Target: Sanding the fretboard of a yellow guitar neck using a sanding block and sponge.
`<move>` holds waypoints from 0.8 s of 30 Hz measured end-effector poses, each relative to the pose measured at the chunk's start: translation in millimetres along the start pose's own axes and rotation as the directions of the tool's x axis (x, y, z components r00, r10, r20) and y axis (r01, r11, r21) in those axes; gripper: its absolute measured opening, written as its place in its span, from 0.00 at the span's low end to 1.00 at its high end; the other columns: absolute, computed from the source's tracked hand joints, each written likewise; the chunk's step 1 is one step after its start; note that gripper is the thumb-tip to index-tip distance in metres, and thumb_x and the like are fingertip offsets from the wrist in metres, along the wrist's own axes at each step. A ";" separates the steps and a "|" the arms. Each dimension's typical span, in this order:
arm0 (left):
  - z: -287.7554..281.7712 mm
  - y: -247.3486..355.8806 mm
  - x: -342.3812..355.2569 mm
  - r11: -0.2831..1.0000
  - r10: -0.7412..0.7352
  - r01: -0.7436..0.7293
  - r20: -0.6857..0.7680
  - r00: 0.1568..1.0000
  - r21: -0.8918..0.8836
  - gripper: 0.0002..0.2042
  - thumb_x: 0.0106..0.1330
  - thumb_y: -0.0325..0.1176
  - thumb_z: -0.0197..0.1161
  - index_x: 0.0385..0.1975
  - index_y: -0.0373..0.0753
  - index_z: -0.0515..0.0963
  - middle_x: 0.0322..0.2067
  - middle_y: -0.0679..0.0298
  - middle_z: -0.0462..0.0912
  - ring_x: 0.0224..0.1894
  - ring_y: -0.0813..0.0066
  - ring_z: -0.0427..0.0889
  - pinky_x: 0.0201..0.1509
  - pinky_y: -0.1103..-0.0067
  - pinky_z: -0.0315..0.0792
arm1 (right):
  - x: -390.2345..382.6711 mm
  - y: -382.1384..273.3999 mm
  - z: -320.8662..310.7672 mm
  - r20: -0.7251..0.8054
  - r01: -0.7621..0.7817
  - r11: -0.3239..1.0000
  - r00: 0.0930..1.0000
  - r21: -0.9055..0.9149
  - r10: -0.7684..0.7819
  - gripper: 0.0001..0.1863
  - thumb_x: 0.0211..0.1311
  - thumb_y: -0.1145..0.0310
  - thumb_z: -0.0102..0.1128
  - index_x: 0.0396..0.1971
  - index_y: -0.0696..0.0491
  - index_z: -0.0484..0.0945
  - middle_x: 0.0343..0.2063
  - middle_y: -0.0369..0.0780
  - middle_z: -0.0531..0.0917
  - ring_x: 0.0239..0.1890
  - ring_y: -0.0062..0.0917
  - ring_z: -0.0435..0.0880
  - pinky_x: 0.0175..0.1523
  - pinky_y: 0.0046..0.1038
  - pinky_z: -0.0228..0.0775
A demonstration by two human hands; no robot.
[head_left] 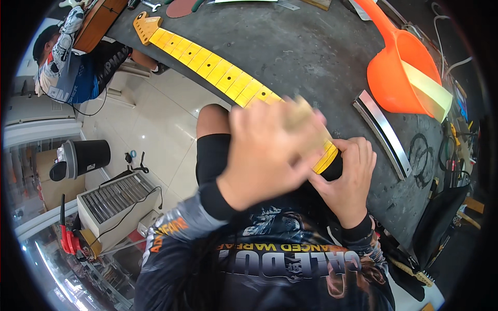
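Note:
A guitar neck (210,66) with a yellow fretboard and dark dot inlays lies diagonally along the table's near edge, its headstock at the far left. Over the heel half is my left hand (264,150), smeared by motion. Its fingers close round a tan piece (303,119), too blurred to name, pressed to or just above the fretboard. At the heel end, my right hand (348,179) grips the neck, with the thumb on the near side and the fingers on the far side. Part of the fretboard is hidden beneath my left hand.
Right of the neck on the dark table (311,46) lies a long metal bar (383,133). Beyond it sits an orange dipper (381,78) holding a pale yellow block (429,92). Another person (78,67) sits at far left. A black bin (93,155) stands on the floor.

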State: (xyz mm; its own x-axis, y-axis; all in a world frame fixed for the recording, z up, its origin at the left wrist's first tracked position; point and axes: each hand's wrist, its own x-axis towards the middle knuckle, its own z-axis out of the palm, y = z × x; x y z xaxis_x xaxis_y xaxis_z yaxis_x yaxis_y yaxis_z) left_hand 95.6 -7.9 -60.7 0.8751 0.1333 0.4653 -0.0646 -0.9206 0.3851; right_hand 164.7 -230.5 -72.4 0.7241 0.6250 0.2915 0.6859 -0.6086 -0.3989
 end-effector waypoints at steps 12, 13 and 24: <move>11.7 27.9 2.9 0.999 0.032 -0.033 -0.038 0.999 -0.021 0.20 0.66 0.51 0.83 0.57 0.60 0.97 0.50 0.62 0.87 0.57 0.55 0.83 0.64 0.56 0.70 | -5.4 4.4 -0.8 -0.012 -0.034 0.999 0.999 0.003 0.034 0.38 0.51 0.49 0.98 0.53 0.52 0.83 0.48 0.42 0.79 0.55 0.43 0.80 0.60 0.46 0.66; 5.7 12.6 6.5 0.999 0.033 -0.033 -0.011 0.999 0.017 0.20 0.66 0.51 0.83 0.58 0.60 0.97 0.50 0.62 0.87 0.58 0.55 0.83 0.64 0.55 0.69 | -4.9 3.9 -1.2 -0.006 -0.054 0.999 0.999 0.002 0.054 0.38 0.51 0.49 0.98 0.53 0.52 0.83 0.49 0.42 0.80 0.55 0.43 0.80 0.60 0.47 0.66; 5.6 3.5 16.0 0.995 -0.014 0.016 -0.020 1.000 0.100 0.22 0.67 0.51 0.84 0.61 0.59 0.96 0.50 0.59 0.85 0.57 0.53 0.81 0.63 0.54 0.68 | -6.9 4.8 7.7 -0.100 -0.138 0.990 0.985 0.037 0.141 0.56 0.54 0.49 0.98 0.78 0.56 0.74 0.50 0.40 0.78 0.53 0.38 0.79 0.62 0.44 0.67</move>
State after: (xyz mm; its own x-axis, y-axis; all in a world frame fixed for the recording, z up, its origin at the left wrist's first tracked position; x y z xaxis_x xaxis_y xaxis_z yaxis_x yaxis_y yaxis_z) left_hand 112.1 -11.1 -56.4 0.8660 0.1534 0.4760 -0.0023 -0.9505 0.3106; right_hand 162.5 -233.9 -83.1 0.8171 0.4809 0.3179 0.5764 -0.6706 -0.4670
